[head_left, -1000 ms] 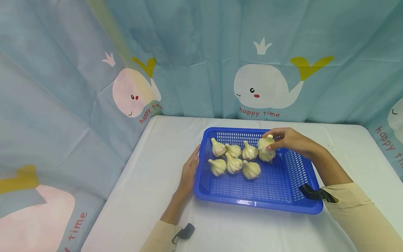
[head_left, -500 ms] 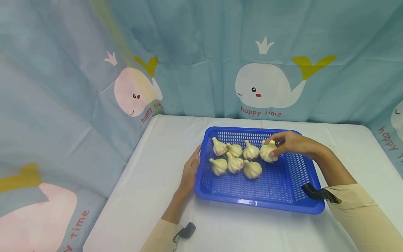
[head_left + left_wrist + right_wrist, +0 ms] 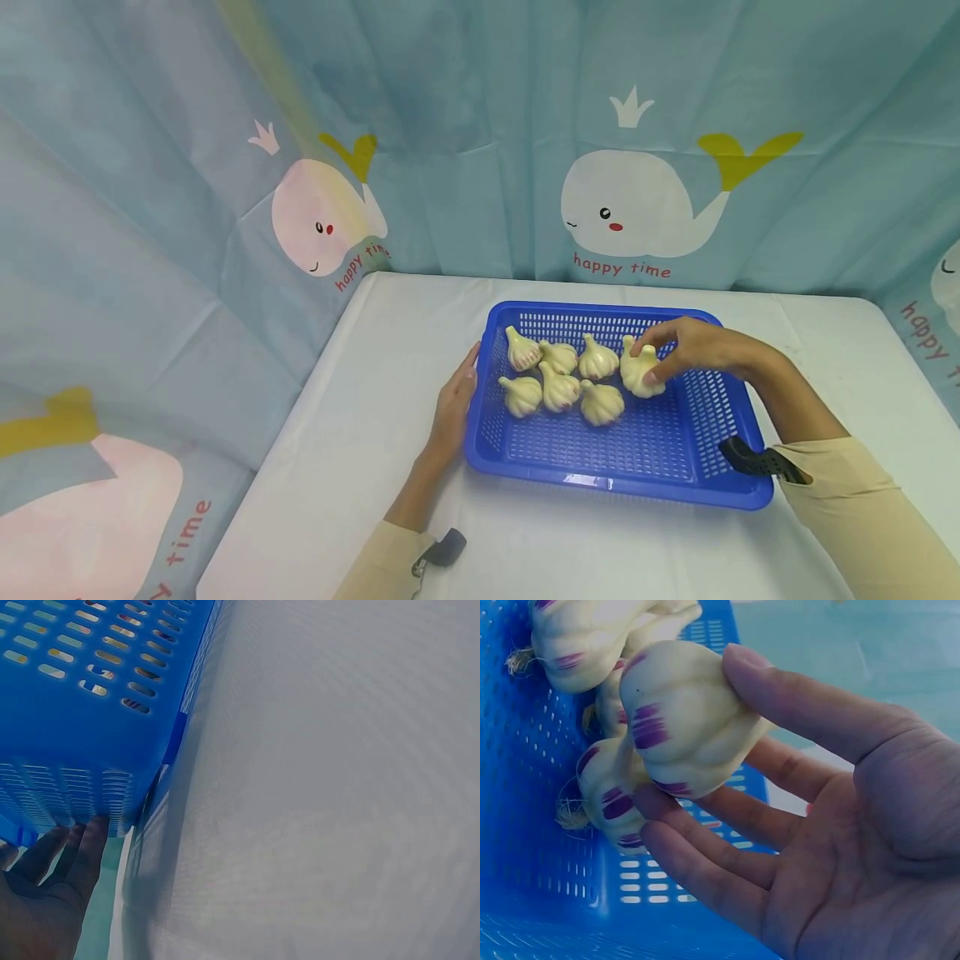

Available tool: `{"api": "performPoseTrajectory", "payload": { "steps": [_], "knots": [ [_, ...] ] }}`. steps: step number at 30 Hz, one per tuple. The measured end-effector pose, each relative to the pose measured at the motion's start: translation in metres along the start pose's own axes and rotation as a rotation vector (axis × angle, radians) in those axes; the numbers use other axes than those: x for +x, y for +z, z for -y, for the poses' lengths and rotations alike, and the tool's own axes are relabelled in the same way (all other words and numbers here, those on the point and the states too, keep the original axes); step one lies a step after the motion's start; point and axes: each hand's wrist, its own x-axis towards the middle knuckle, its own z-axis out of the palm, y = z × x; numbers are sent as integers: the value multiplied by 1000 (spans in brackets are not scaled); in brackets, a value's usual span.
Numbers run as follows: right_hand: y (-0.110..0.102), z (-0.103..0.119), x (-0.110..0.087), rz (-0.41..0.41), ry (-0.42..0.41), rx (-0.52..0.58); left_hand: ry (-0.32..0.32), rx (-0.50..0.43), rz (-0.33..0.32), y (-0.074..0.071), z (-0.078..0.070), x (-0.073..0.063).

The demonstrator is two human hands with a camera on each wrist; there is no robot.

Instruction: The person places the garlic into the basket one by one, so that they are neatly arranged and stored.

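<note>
A blue slatted plastic basket (image 3: 525, 473) holds several cream garlic bulbs (image 3: 558, 390), grouped at its left and middle. With thumb and fingers my right hand (image 3: 697, 346) pinches a garlic bulb (image 3: 647, 379) at the group's right end. In the right wrist view this bulb (image 3: 690, 712) shows purple streaks, the thumb on one side and the fingers beneath. Another bulb (image 3: 604, 799) sits close behind it, mostly covered in the head view. My left hand (image 3: 450, 408) rests against the basket's left side. Its fingers (image 3: 90, 851) lie extended along the basket wall in the left wrist view.
The basket stands on a table with a white cloth (image 3: 360, 400). A light blue curtain (image 3: 465, 192) printed with whales hangs behind and to the left of the table. Black straps (image 3: 757, 461) circle the wrists below beige sleeves (image 3: 855, 500).
My right hand has lowered the garlic bulb and shifted it slightly towards the front right, tilting it and uncovering the bulb behind. The left hand stays against the basket.
</note>
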Motion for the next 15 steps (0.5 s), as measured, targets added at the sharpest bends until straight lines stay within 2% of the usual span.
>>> {"api": "performPoseTrajectory", "payload": {
  "steps": [4, 15],
  "knots": [
    [1, 0, -1, 21, -3, -12, 9, -8, 7, 0, 0, 0],
    [2, -3, -4, 121, -36, 39, 15, -41, 15, 0, 1, 0]
  ]
}}
